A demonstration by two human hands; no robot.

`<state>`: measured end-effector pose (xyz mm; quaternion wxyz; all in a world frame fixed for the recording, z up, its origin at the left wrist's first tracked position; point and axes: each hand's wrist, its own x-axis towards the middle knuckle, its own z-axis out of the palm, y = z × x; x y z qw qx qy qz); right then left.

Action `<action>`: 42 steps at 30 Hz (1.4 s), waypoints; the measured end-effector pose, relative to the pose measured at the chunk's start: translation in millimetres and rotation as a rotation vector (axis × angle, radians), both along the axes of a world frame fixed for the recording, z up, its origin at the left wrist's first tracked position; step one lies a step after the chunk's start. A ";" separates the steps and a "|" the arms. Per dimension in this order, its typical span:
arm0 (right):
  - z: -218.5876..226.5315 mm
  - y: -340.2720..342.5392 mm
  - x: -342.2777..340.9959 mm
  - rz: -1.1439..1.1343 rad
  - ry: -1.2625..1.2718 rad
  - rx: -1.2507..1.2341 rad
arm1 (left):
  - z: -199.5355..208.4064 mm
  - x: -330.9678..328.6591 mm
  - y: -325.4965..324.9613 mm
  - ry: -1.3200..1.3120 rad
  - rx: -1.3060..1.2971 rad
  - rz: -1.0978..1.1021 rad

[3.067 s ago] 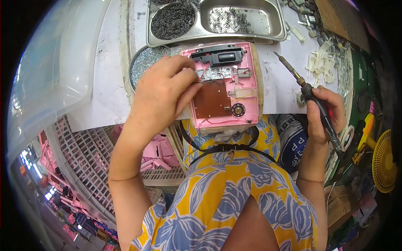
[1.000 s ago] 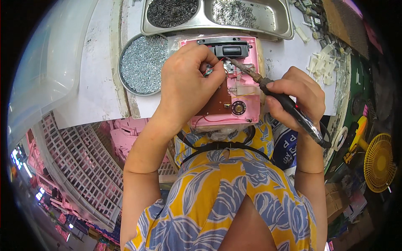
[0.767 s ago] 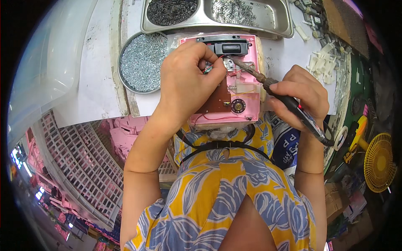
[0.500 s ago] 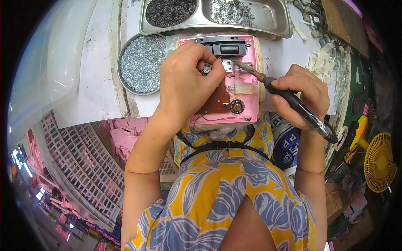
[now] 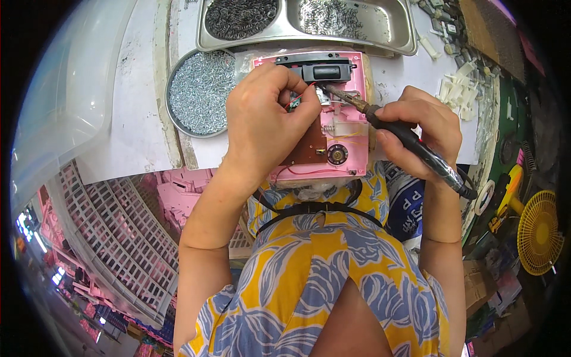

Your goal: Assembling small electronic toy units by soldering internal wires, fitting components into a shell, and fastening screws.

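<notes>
Left hand (image 5: 267, 113) pinches one red wire (image 5: 302, 94); right hand (image 5: 423, 128) grips one soldering iron (image 5: 405, 135), tip toward ten o'clock. Under wire and tip, one pink housing (image 5: 359, 159) lies at the lap's twelve. Around it: one screw dish (image 5: 169, 102) at nine, one two-compartment tray (image 5: 389, 27) at twelve, one yellow fan (image 5: 540, 233) at four.

The casing (image 5: 357, 147) is smooth plastic, the tray (image 5: 389, 22) shiny metal.
</notes>
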<state>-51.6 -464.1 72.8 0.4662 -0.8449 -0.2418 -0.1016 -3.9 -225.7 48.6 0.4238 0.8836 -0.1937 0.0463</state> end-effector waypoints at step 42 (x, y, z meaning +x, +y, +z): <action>1.8 -34.4 -38.7 -0.178 0.020 0.171 | -9.4 -7.9 -7.8 -0.215 0.046 0.066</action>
